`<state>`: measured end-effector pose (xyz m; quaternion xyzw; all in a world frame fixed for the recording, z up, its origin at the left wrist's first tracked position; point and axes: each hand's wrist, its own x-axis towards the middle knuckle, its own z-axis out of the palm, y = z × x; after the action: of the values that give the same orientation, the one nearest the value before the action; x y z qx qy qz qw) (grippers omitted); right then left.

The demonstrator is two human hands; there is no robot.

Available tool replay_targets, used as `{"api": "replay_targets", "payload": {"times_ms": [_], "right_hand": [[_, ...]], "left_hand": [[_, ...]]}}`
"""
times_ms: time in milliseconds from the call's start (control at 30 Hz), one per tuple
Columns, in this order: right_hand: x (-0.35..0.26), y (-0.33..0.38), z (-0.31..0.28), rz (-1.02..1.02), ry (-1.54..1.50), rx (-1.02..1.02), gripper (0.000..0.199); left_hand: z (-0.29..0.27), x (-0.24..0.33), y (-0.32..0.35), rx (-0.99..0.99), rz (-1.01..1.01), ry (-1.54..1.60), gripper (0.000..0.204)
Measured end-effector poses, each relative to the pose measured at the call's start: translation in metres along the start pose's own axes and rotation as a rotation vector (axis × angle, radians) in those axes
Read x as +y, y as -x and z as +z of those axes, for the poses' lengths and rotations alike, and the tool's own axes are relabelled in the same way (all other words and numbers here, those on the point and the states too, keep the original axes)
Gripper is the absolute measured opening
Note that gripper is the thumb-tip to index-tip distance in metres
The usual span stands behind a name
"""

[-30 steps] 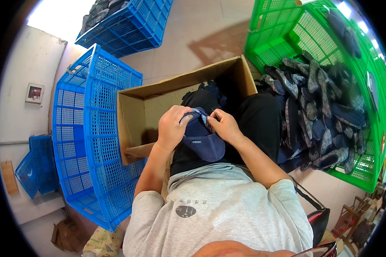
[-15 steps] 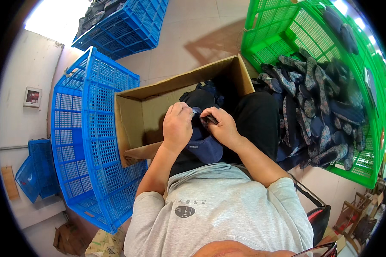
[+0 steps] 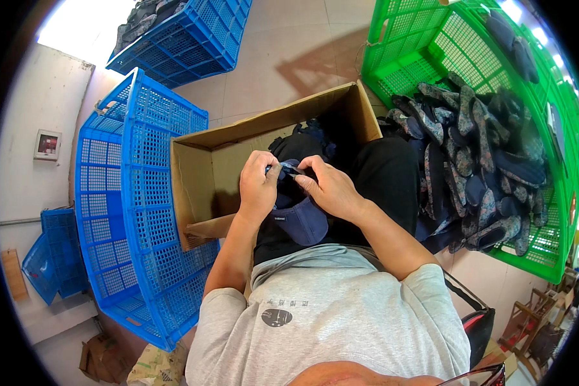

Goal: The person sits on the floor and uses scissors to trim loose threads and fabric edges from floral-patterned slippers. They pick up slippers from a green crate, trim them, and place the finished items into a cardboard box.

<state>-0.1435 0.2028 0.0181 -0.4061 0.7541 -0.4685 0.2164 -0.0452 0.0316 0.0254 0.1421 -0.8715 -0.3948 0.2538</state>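
A navy fabric slipper (image 3: 304, 222) with a small label on its rounded end lies over my lap. My left hand (image 3: 257, 185) is closed on the left side of its far end, thumb and fingers pinched together. From the right, my right hand (image 3: 331, 188) pinches the same far end, close to the left fingertips. A bit of patterned lining shows between the two hands. The slipper's opening gapes toward me, and its far part is partly hidden by my fingers.
An open cardboard box (image 3: 202, 186) with dark items stands just beyond my lap. On the left is a blue mesh crate (image 3: 151, 212); another blue crate (image 3: 202, 45) holds dark items farther off. A green crate (image 3: 399, 45) on the right holds many slippers (image 3: 460, 151).
Both hands have shifted their grip on the slipper's far end. The slipper has moved slightly left and turned, so its opening shows more. The right fingers are more extended.
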Motion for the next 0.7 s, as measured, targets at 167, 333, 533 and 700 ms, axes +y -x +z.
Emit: {"api": "replay_targets", "payload": {"times_ms": [167, 333, 533, 700], "right_hand": [[-0.002, -0.004, 0.002, -0.039, 0.082, 0.017, 0.030], [-0.004, -0.011, 0.003, 0.013, 0.079, 0.028, 0.024], [-0.002, -0.013, 0.006, -0.024, 0.095, 0.057, 0.022], [-0.003, -0.015, 0.005, 0.006, 0.106, 0.030, 0.021]], "left_hand": [[0.002, -0.006, 0.000, -0.022, -0.041, 0.087, 0.008], [0.003, -0.008, 0.000, -0.047, -0.089, 0.135, 0.008], [0.003, -0.007, -0.001, -0.054, -0.095, 0.125, 0.009], [0.003, -0.005, -0.001, -0.051, -0.084, 0.103, 0.009]]}}
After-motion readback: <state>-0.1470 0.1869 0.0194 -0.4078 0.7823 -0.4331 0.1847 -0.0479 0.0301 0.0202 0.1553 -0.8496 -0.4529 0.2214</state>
